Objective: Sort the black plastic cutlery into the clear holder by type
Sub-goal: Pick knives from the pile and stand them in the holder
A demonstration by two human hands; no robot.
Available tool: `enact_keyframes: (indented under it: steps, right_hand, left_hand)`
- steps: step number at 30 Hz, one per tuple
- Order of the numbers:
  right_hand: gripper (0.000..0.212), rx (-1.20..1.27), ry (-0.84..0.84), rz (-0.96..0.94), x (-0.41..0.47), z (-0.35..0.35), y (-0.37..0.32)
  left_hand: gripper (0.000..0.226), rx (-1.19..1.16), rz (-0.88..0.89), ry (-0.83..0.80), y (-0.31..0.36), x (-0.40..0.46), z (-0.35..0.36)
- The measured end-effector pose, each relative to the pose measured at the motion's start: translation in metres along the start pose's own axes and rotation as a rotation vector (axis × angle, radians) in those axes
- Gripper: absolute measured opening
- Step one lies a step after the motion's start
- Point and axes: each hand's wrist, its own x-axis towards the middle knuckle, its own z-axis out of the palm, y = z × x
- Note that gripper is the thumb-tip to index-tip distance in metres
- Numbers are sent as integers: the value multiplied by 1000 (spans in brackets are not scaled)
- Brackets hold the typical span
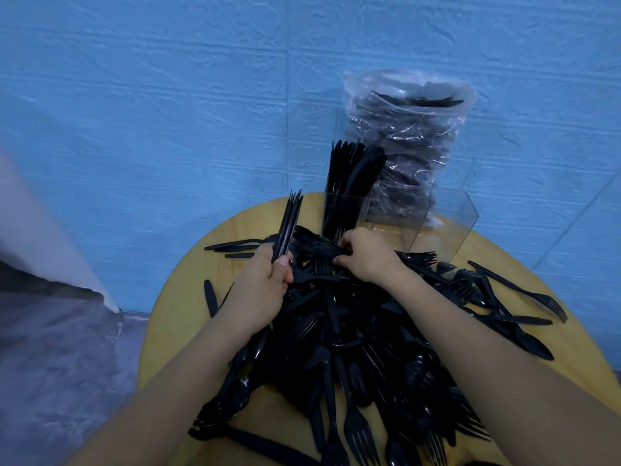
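A big heap of black plastic cutlery [353,334] covers the round wooden table [174,324]. My left hand [262,290] grips a bundle of forks [289,227] that stands upright, tines up. My right hand [364,255] reaches into the far side of the heap and pinches a black piece there; I cannot tell its type. The clear holder [433,216] stands at the table's far edge. Its left compartment holds several upright knives [349,183]; the right compartments look bare.
A clear plastic bag [406,142] full of black cutlery stands behind the holder against the blue wall. Loose forks and knives lie scattered toward the table's right edge [524,297] and left side [211,295].
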Motion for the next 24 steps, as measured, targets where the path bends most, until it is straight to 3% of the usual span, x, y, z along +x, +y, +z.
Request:
enact_keyframes:
  steps: [6, 11, 19, 24]
  right_hand:
    - [22, 122, 53, 68, -5, -10, 11]
    - [17, 532, 177, 101, -11, -27, 22]
    - [17, 996, 410, 25, -31, -59, 22]
    - [16, 999, 515, 37, -49, -80, 30]
  left_hand:
    - [21, -1, -4, -17, 2, 3, 4]
    - [20, -6, -10, -10, 5, 4, 6]
    - [19, -38, 79, -12, 30, -1, 20]
    - [18, -81, 121, -14, 49, -8, 27]
